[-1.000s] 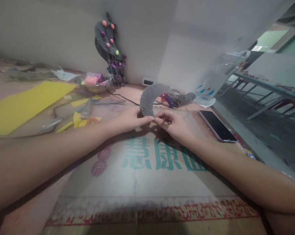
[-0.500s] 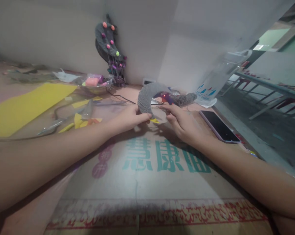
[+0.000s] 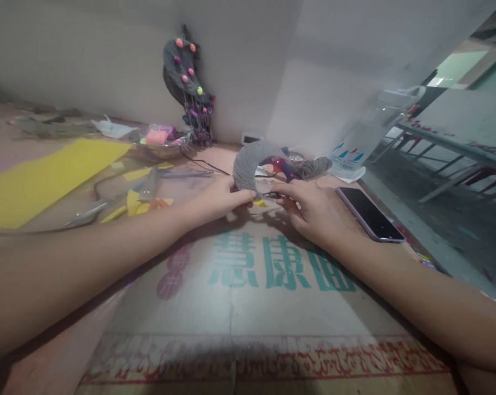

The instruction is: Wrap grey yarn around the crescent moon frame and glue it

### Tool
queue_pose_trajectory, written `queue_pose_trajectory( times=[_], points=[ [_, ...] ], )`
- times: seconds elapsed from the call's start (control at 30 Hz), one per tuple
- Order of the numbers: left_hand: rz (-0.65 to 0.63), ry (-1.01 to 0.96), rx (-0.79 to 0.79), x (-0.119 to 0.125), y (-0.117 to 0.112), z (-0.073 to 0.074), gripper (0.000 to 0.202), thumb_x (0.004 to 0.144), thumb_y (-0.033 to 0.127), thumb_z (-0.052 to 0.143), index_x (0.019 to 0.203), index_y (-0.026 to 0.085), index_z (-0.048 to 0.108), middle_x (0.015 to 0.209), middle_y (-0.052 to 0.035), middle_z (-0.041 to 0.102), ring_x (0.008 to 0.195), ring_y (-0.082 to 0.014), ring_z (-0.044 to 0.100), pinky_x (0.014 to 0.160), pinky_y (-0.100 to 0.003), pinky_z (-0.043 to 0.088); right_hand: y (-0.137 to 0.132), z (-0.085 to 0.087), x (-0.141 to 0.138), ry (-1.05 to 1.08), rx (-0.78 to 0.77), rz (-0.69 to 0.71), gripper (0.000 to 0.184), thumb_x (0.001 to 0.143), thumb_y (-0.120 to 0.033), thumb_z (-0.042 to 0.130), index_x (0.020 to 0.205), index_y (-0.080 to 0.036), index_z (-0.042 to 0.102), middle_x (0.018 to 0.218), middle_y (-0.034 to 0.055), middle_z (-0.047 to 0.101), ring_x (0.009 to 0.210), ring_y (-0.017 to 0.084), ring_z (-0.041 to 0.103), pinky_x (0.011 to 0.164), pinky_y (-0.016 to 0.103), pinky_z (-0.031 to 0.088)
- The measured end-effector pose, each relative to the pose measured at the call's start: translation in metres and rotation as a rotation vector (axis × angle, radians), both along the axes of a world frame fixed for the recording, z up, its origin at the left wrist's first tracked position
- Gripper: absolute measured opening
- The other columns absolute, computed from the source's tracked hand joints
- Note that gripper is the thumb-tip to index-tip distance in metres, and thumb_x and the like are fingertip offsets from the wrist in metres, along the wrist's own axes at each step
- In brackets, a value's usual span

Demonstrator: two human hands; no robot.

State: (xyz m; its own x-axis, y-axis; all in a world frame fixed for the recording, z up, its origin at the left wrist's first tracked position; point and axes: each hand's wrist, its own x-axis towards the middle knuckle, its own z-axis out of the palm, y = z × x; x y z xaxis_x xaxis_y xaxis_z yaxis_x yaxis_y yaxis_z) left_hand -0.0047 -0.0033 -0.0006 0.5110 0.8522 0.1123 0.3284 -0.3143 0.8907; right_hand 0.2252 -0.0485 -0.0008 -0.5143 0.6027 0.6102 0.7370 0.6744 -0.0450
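Observation:
A crescent wrapped in grey yarn (image 3: pixel 244 167) stands tilted above the cardboard, its lower tip between the thumb and fingers of my left hand (image 3: pixel 225 200). Close to that tip, on the right, my right hand (image 3: pixel 307 211) has its fingers pinched together on a thin dark strand that looks like grey yarn; the fingers partly hide it. Behind my right hand lies a bundle of grey yarn (image 3: pixel 313 167). A dark object with a small red light (image 3: pixel 278 164) shows through the crescent's opening.
A finished-looking yarn crescent with coloured balls (image 3: pixel 182 71) leans on the wall. Yellow sheet (image 3: pixel 62 178), scissors (image 3: pixel 87 213) and a bowl with coloured clay (image 3: pixel 159 137) lie left. A phone (image 3: pixel 371 214) and water bottle (image 3: pixel 354 137) are right. Printed cardboard (image 3: pixel 231 312) covers the front.
My right hand's fingers have moved down and closed into a pinch near the crescent's lower tip. My left hand keeps its hold, and the view has shifted slightly.

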Motion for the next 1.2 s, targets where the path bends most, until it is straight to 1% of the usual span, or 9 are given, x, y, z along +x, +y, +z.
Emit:
queue_pose_trajectory(
  times=[0.07,0.17,0.3,0.4,0.53,0.7,0.8,1.0,1.2],
  points=[
    [0.001,0.000,0.006,0.0004,-0.0001,0.0002,0.023,0.082,0.036,0.059,0.077,0.015,0.067,0.075,-0.0057,0.072,0.062,-0.0151,0.064,0.049,-0.021,0.046,0.0010,-0.0009,0.0005,-0.010,0.022,-0.011,0.027,0.099,-0.022,0.045,0.115,-0.021,0.067,0.100,0.0089,0.073,0.095,0.024,0.066,0.084,0.039,0.050],
    [0.002,-0.016,0.009,0.0005,0.0001,-0.0002,0.022,0.082,0.035,0.059,0.079,0.015,0.066,0.077,-0.0051,0.072,0.063,-0.0147,0.064,0.051,-0.021,0.047,0.0005,-0.0007,0.0000,-0.047,0.066,-0.023,0.025,0.099,-0.022,0.046,0.112,-0.020,0.068,0.098,0.0093,0.072,0.092,0.024,0.065,0.080,0.037,0.049],
    [0.001,-0.022,0.019,0.0007,-0.0002,-0.0005,0.020,0.082,0.033,0.058,0.077,0.015,0.065,0.078,-0.0046,0.072,0.062,-0.0137,0.063,0.049,-0.020,0.046,0.0000,-0.0001,-0.0006,-0.092,0.076,-0.007,0.026,0.100,-0.023,0.045,0.112,-0.017,0.067,0.101,0.0114,0.071,0.092,0.025,0.064,0.078,0.038,0.049],
    [0.007,-0.024,0.009,0.0011,-0.0007,-0.0004,0.020,0.081,0.033,0.059,0.078,0.015,0.065,0.077,-0.0045,0.071,0.060,-0.0135,0.062,0.047,-0.020,0.044,0.0008,-0.0004,-0.0005,-0.107,0.064,-0.020,0.026,0.099,-0.023,0.045,0.113,-0.019,0.066,0.104,0.0107,0.071,0.092,0.025,0.063,0.079,0.038,0.048],
    [0.002,-0.025,-0.004,0.0010,-0.0002,-0.0007,0.021,0.081,0.034,0.058,0.076,0.015,0.065,0.073,-0.0044,0.071,0.057,-0.0131,0.061,0.047,-0.020,0.044,0.0019,-0.0010,-0.0001,-0.110,0.079,-0.030,0.026,0.099,-0.023,0.045,0.112,-0.019,0.067,0.103,0.0100,0.072,0.091,0.024,0.063,0.078,0.037,0.047],
    [-0.001,-0.012,0.014,0.0003,0.0012,-0.0001,0.023,0.080,0.035,0.058,0.073,0.014,0.066,0.071,-0.0040,0.070,0.060,-0.0134,0.061,0.050,-0.021,0.045,0.0017,-0.0009,0.0001,-0.108,0.079,-0.028,0.026,0.099,-0.021,0.046,0.113,-0.019,0.067,0.100,0.0104,0.071,0.090,0.024,0.063,0.077,0.037,0.047],
    [0.000,-0.012,-0.012,0.0004,0.0013,0.0007,0.024,0.080,0.036,0.058,0.073,0.014,0.066,0.072,-0.0037,0.070,0.061,-0.0140,0.061,0.052,-0.022,0.045,0.0016,-0.0006,0.0001,-0.118,0.078,-0.034,0.025,0.098,-0.021,0.048,0.112,-0.018,0.068,0.099,0.0105,0.071,0.089,0.025,0.062,0.076,0.037,0.047],
    [-0.029,-0.048,-0.036,0.0012,0.0015,0.0002,0.022,0.079,0.034,0.059,0.073,0.014,0.066,0.073,-0.0034,0.070,0.065,-0.0147,0.063,0.063,-0.025,0.048,0.0023,-0.0014,-0.0002,-0.112,0.105,-0.020,0.023,0.096,-0.017,0.051,0.111,-0.016,0.069,0.096,0.0100,0.071,0.088,0.024,0.062,0.075,0.036,0.047],
    [-0.032,-0.041,-0.034,0.0010,0.0021,-0.0005,0.022,0.079,0.035,0.059,0.073,0.015,0.065,0.072,-0.0027,0.069,0.064,-0.0145,0.062,0.060,-0.024,0.046,-0.0009,0.0028,-0.0012,-0.139,0.082,-0.056,0.022,0.097,-0.018,0.051,0.108,-0.018,0.070,0.094,0.0087,0.071,0.087,0.023,0.063,0.075,0.035,0.046]
  ],
)
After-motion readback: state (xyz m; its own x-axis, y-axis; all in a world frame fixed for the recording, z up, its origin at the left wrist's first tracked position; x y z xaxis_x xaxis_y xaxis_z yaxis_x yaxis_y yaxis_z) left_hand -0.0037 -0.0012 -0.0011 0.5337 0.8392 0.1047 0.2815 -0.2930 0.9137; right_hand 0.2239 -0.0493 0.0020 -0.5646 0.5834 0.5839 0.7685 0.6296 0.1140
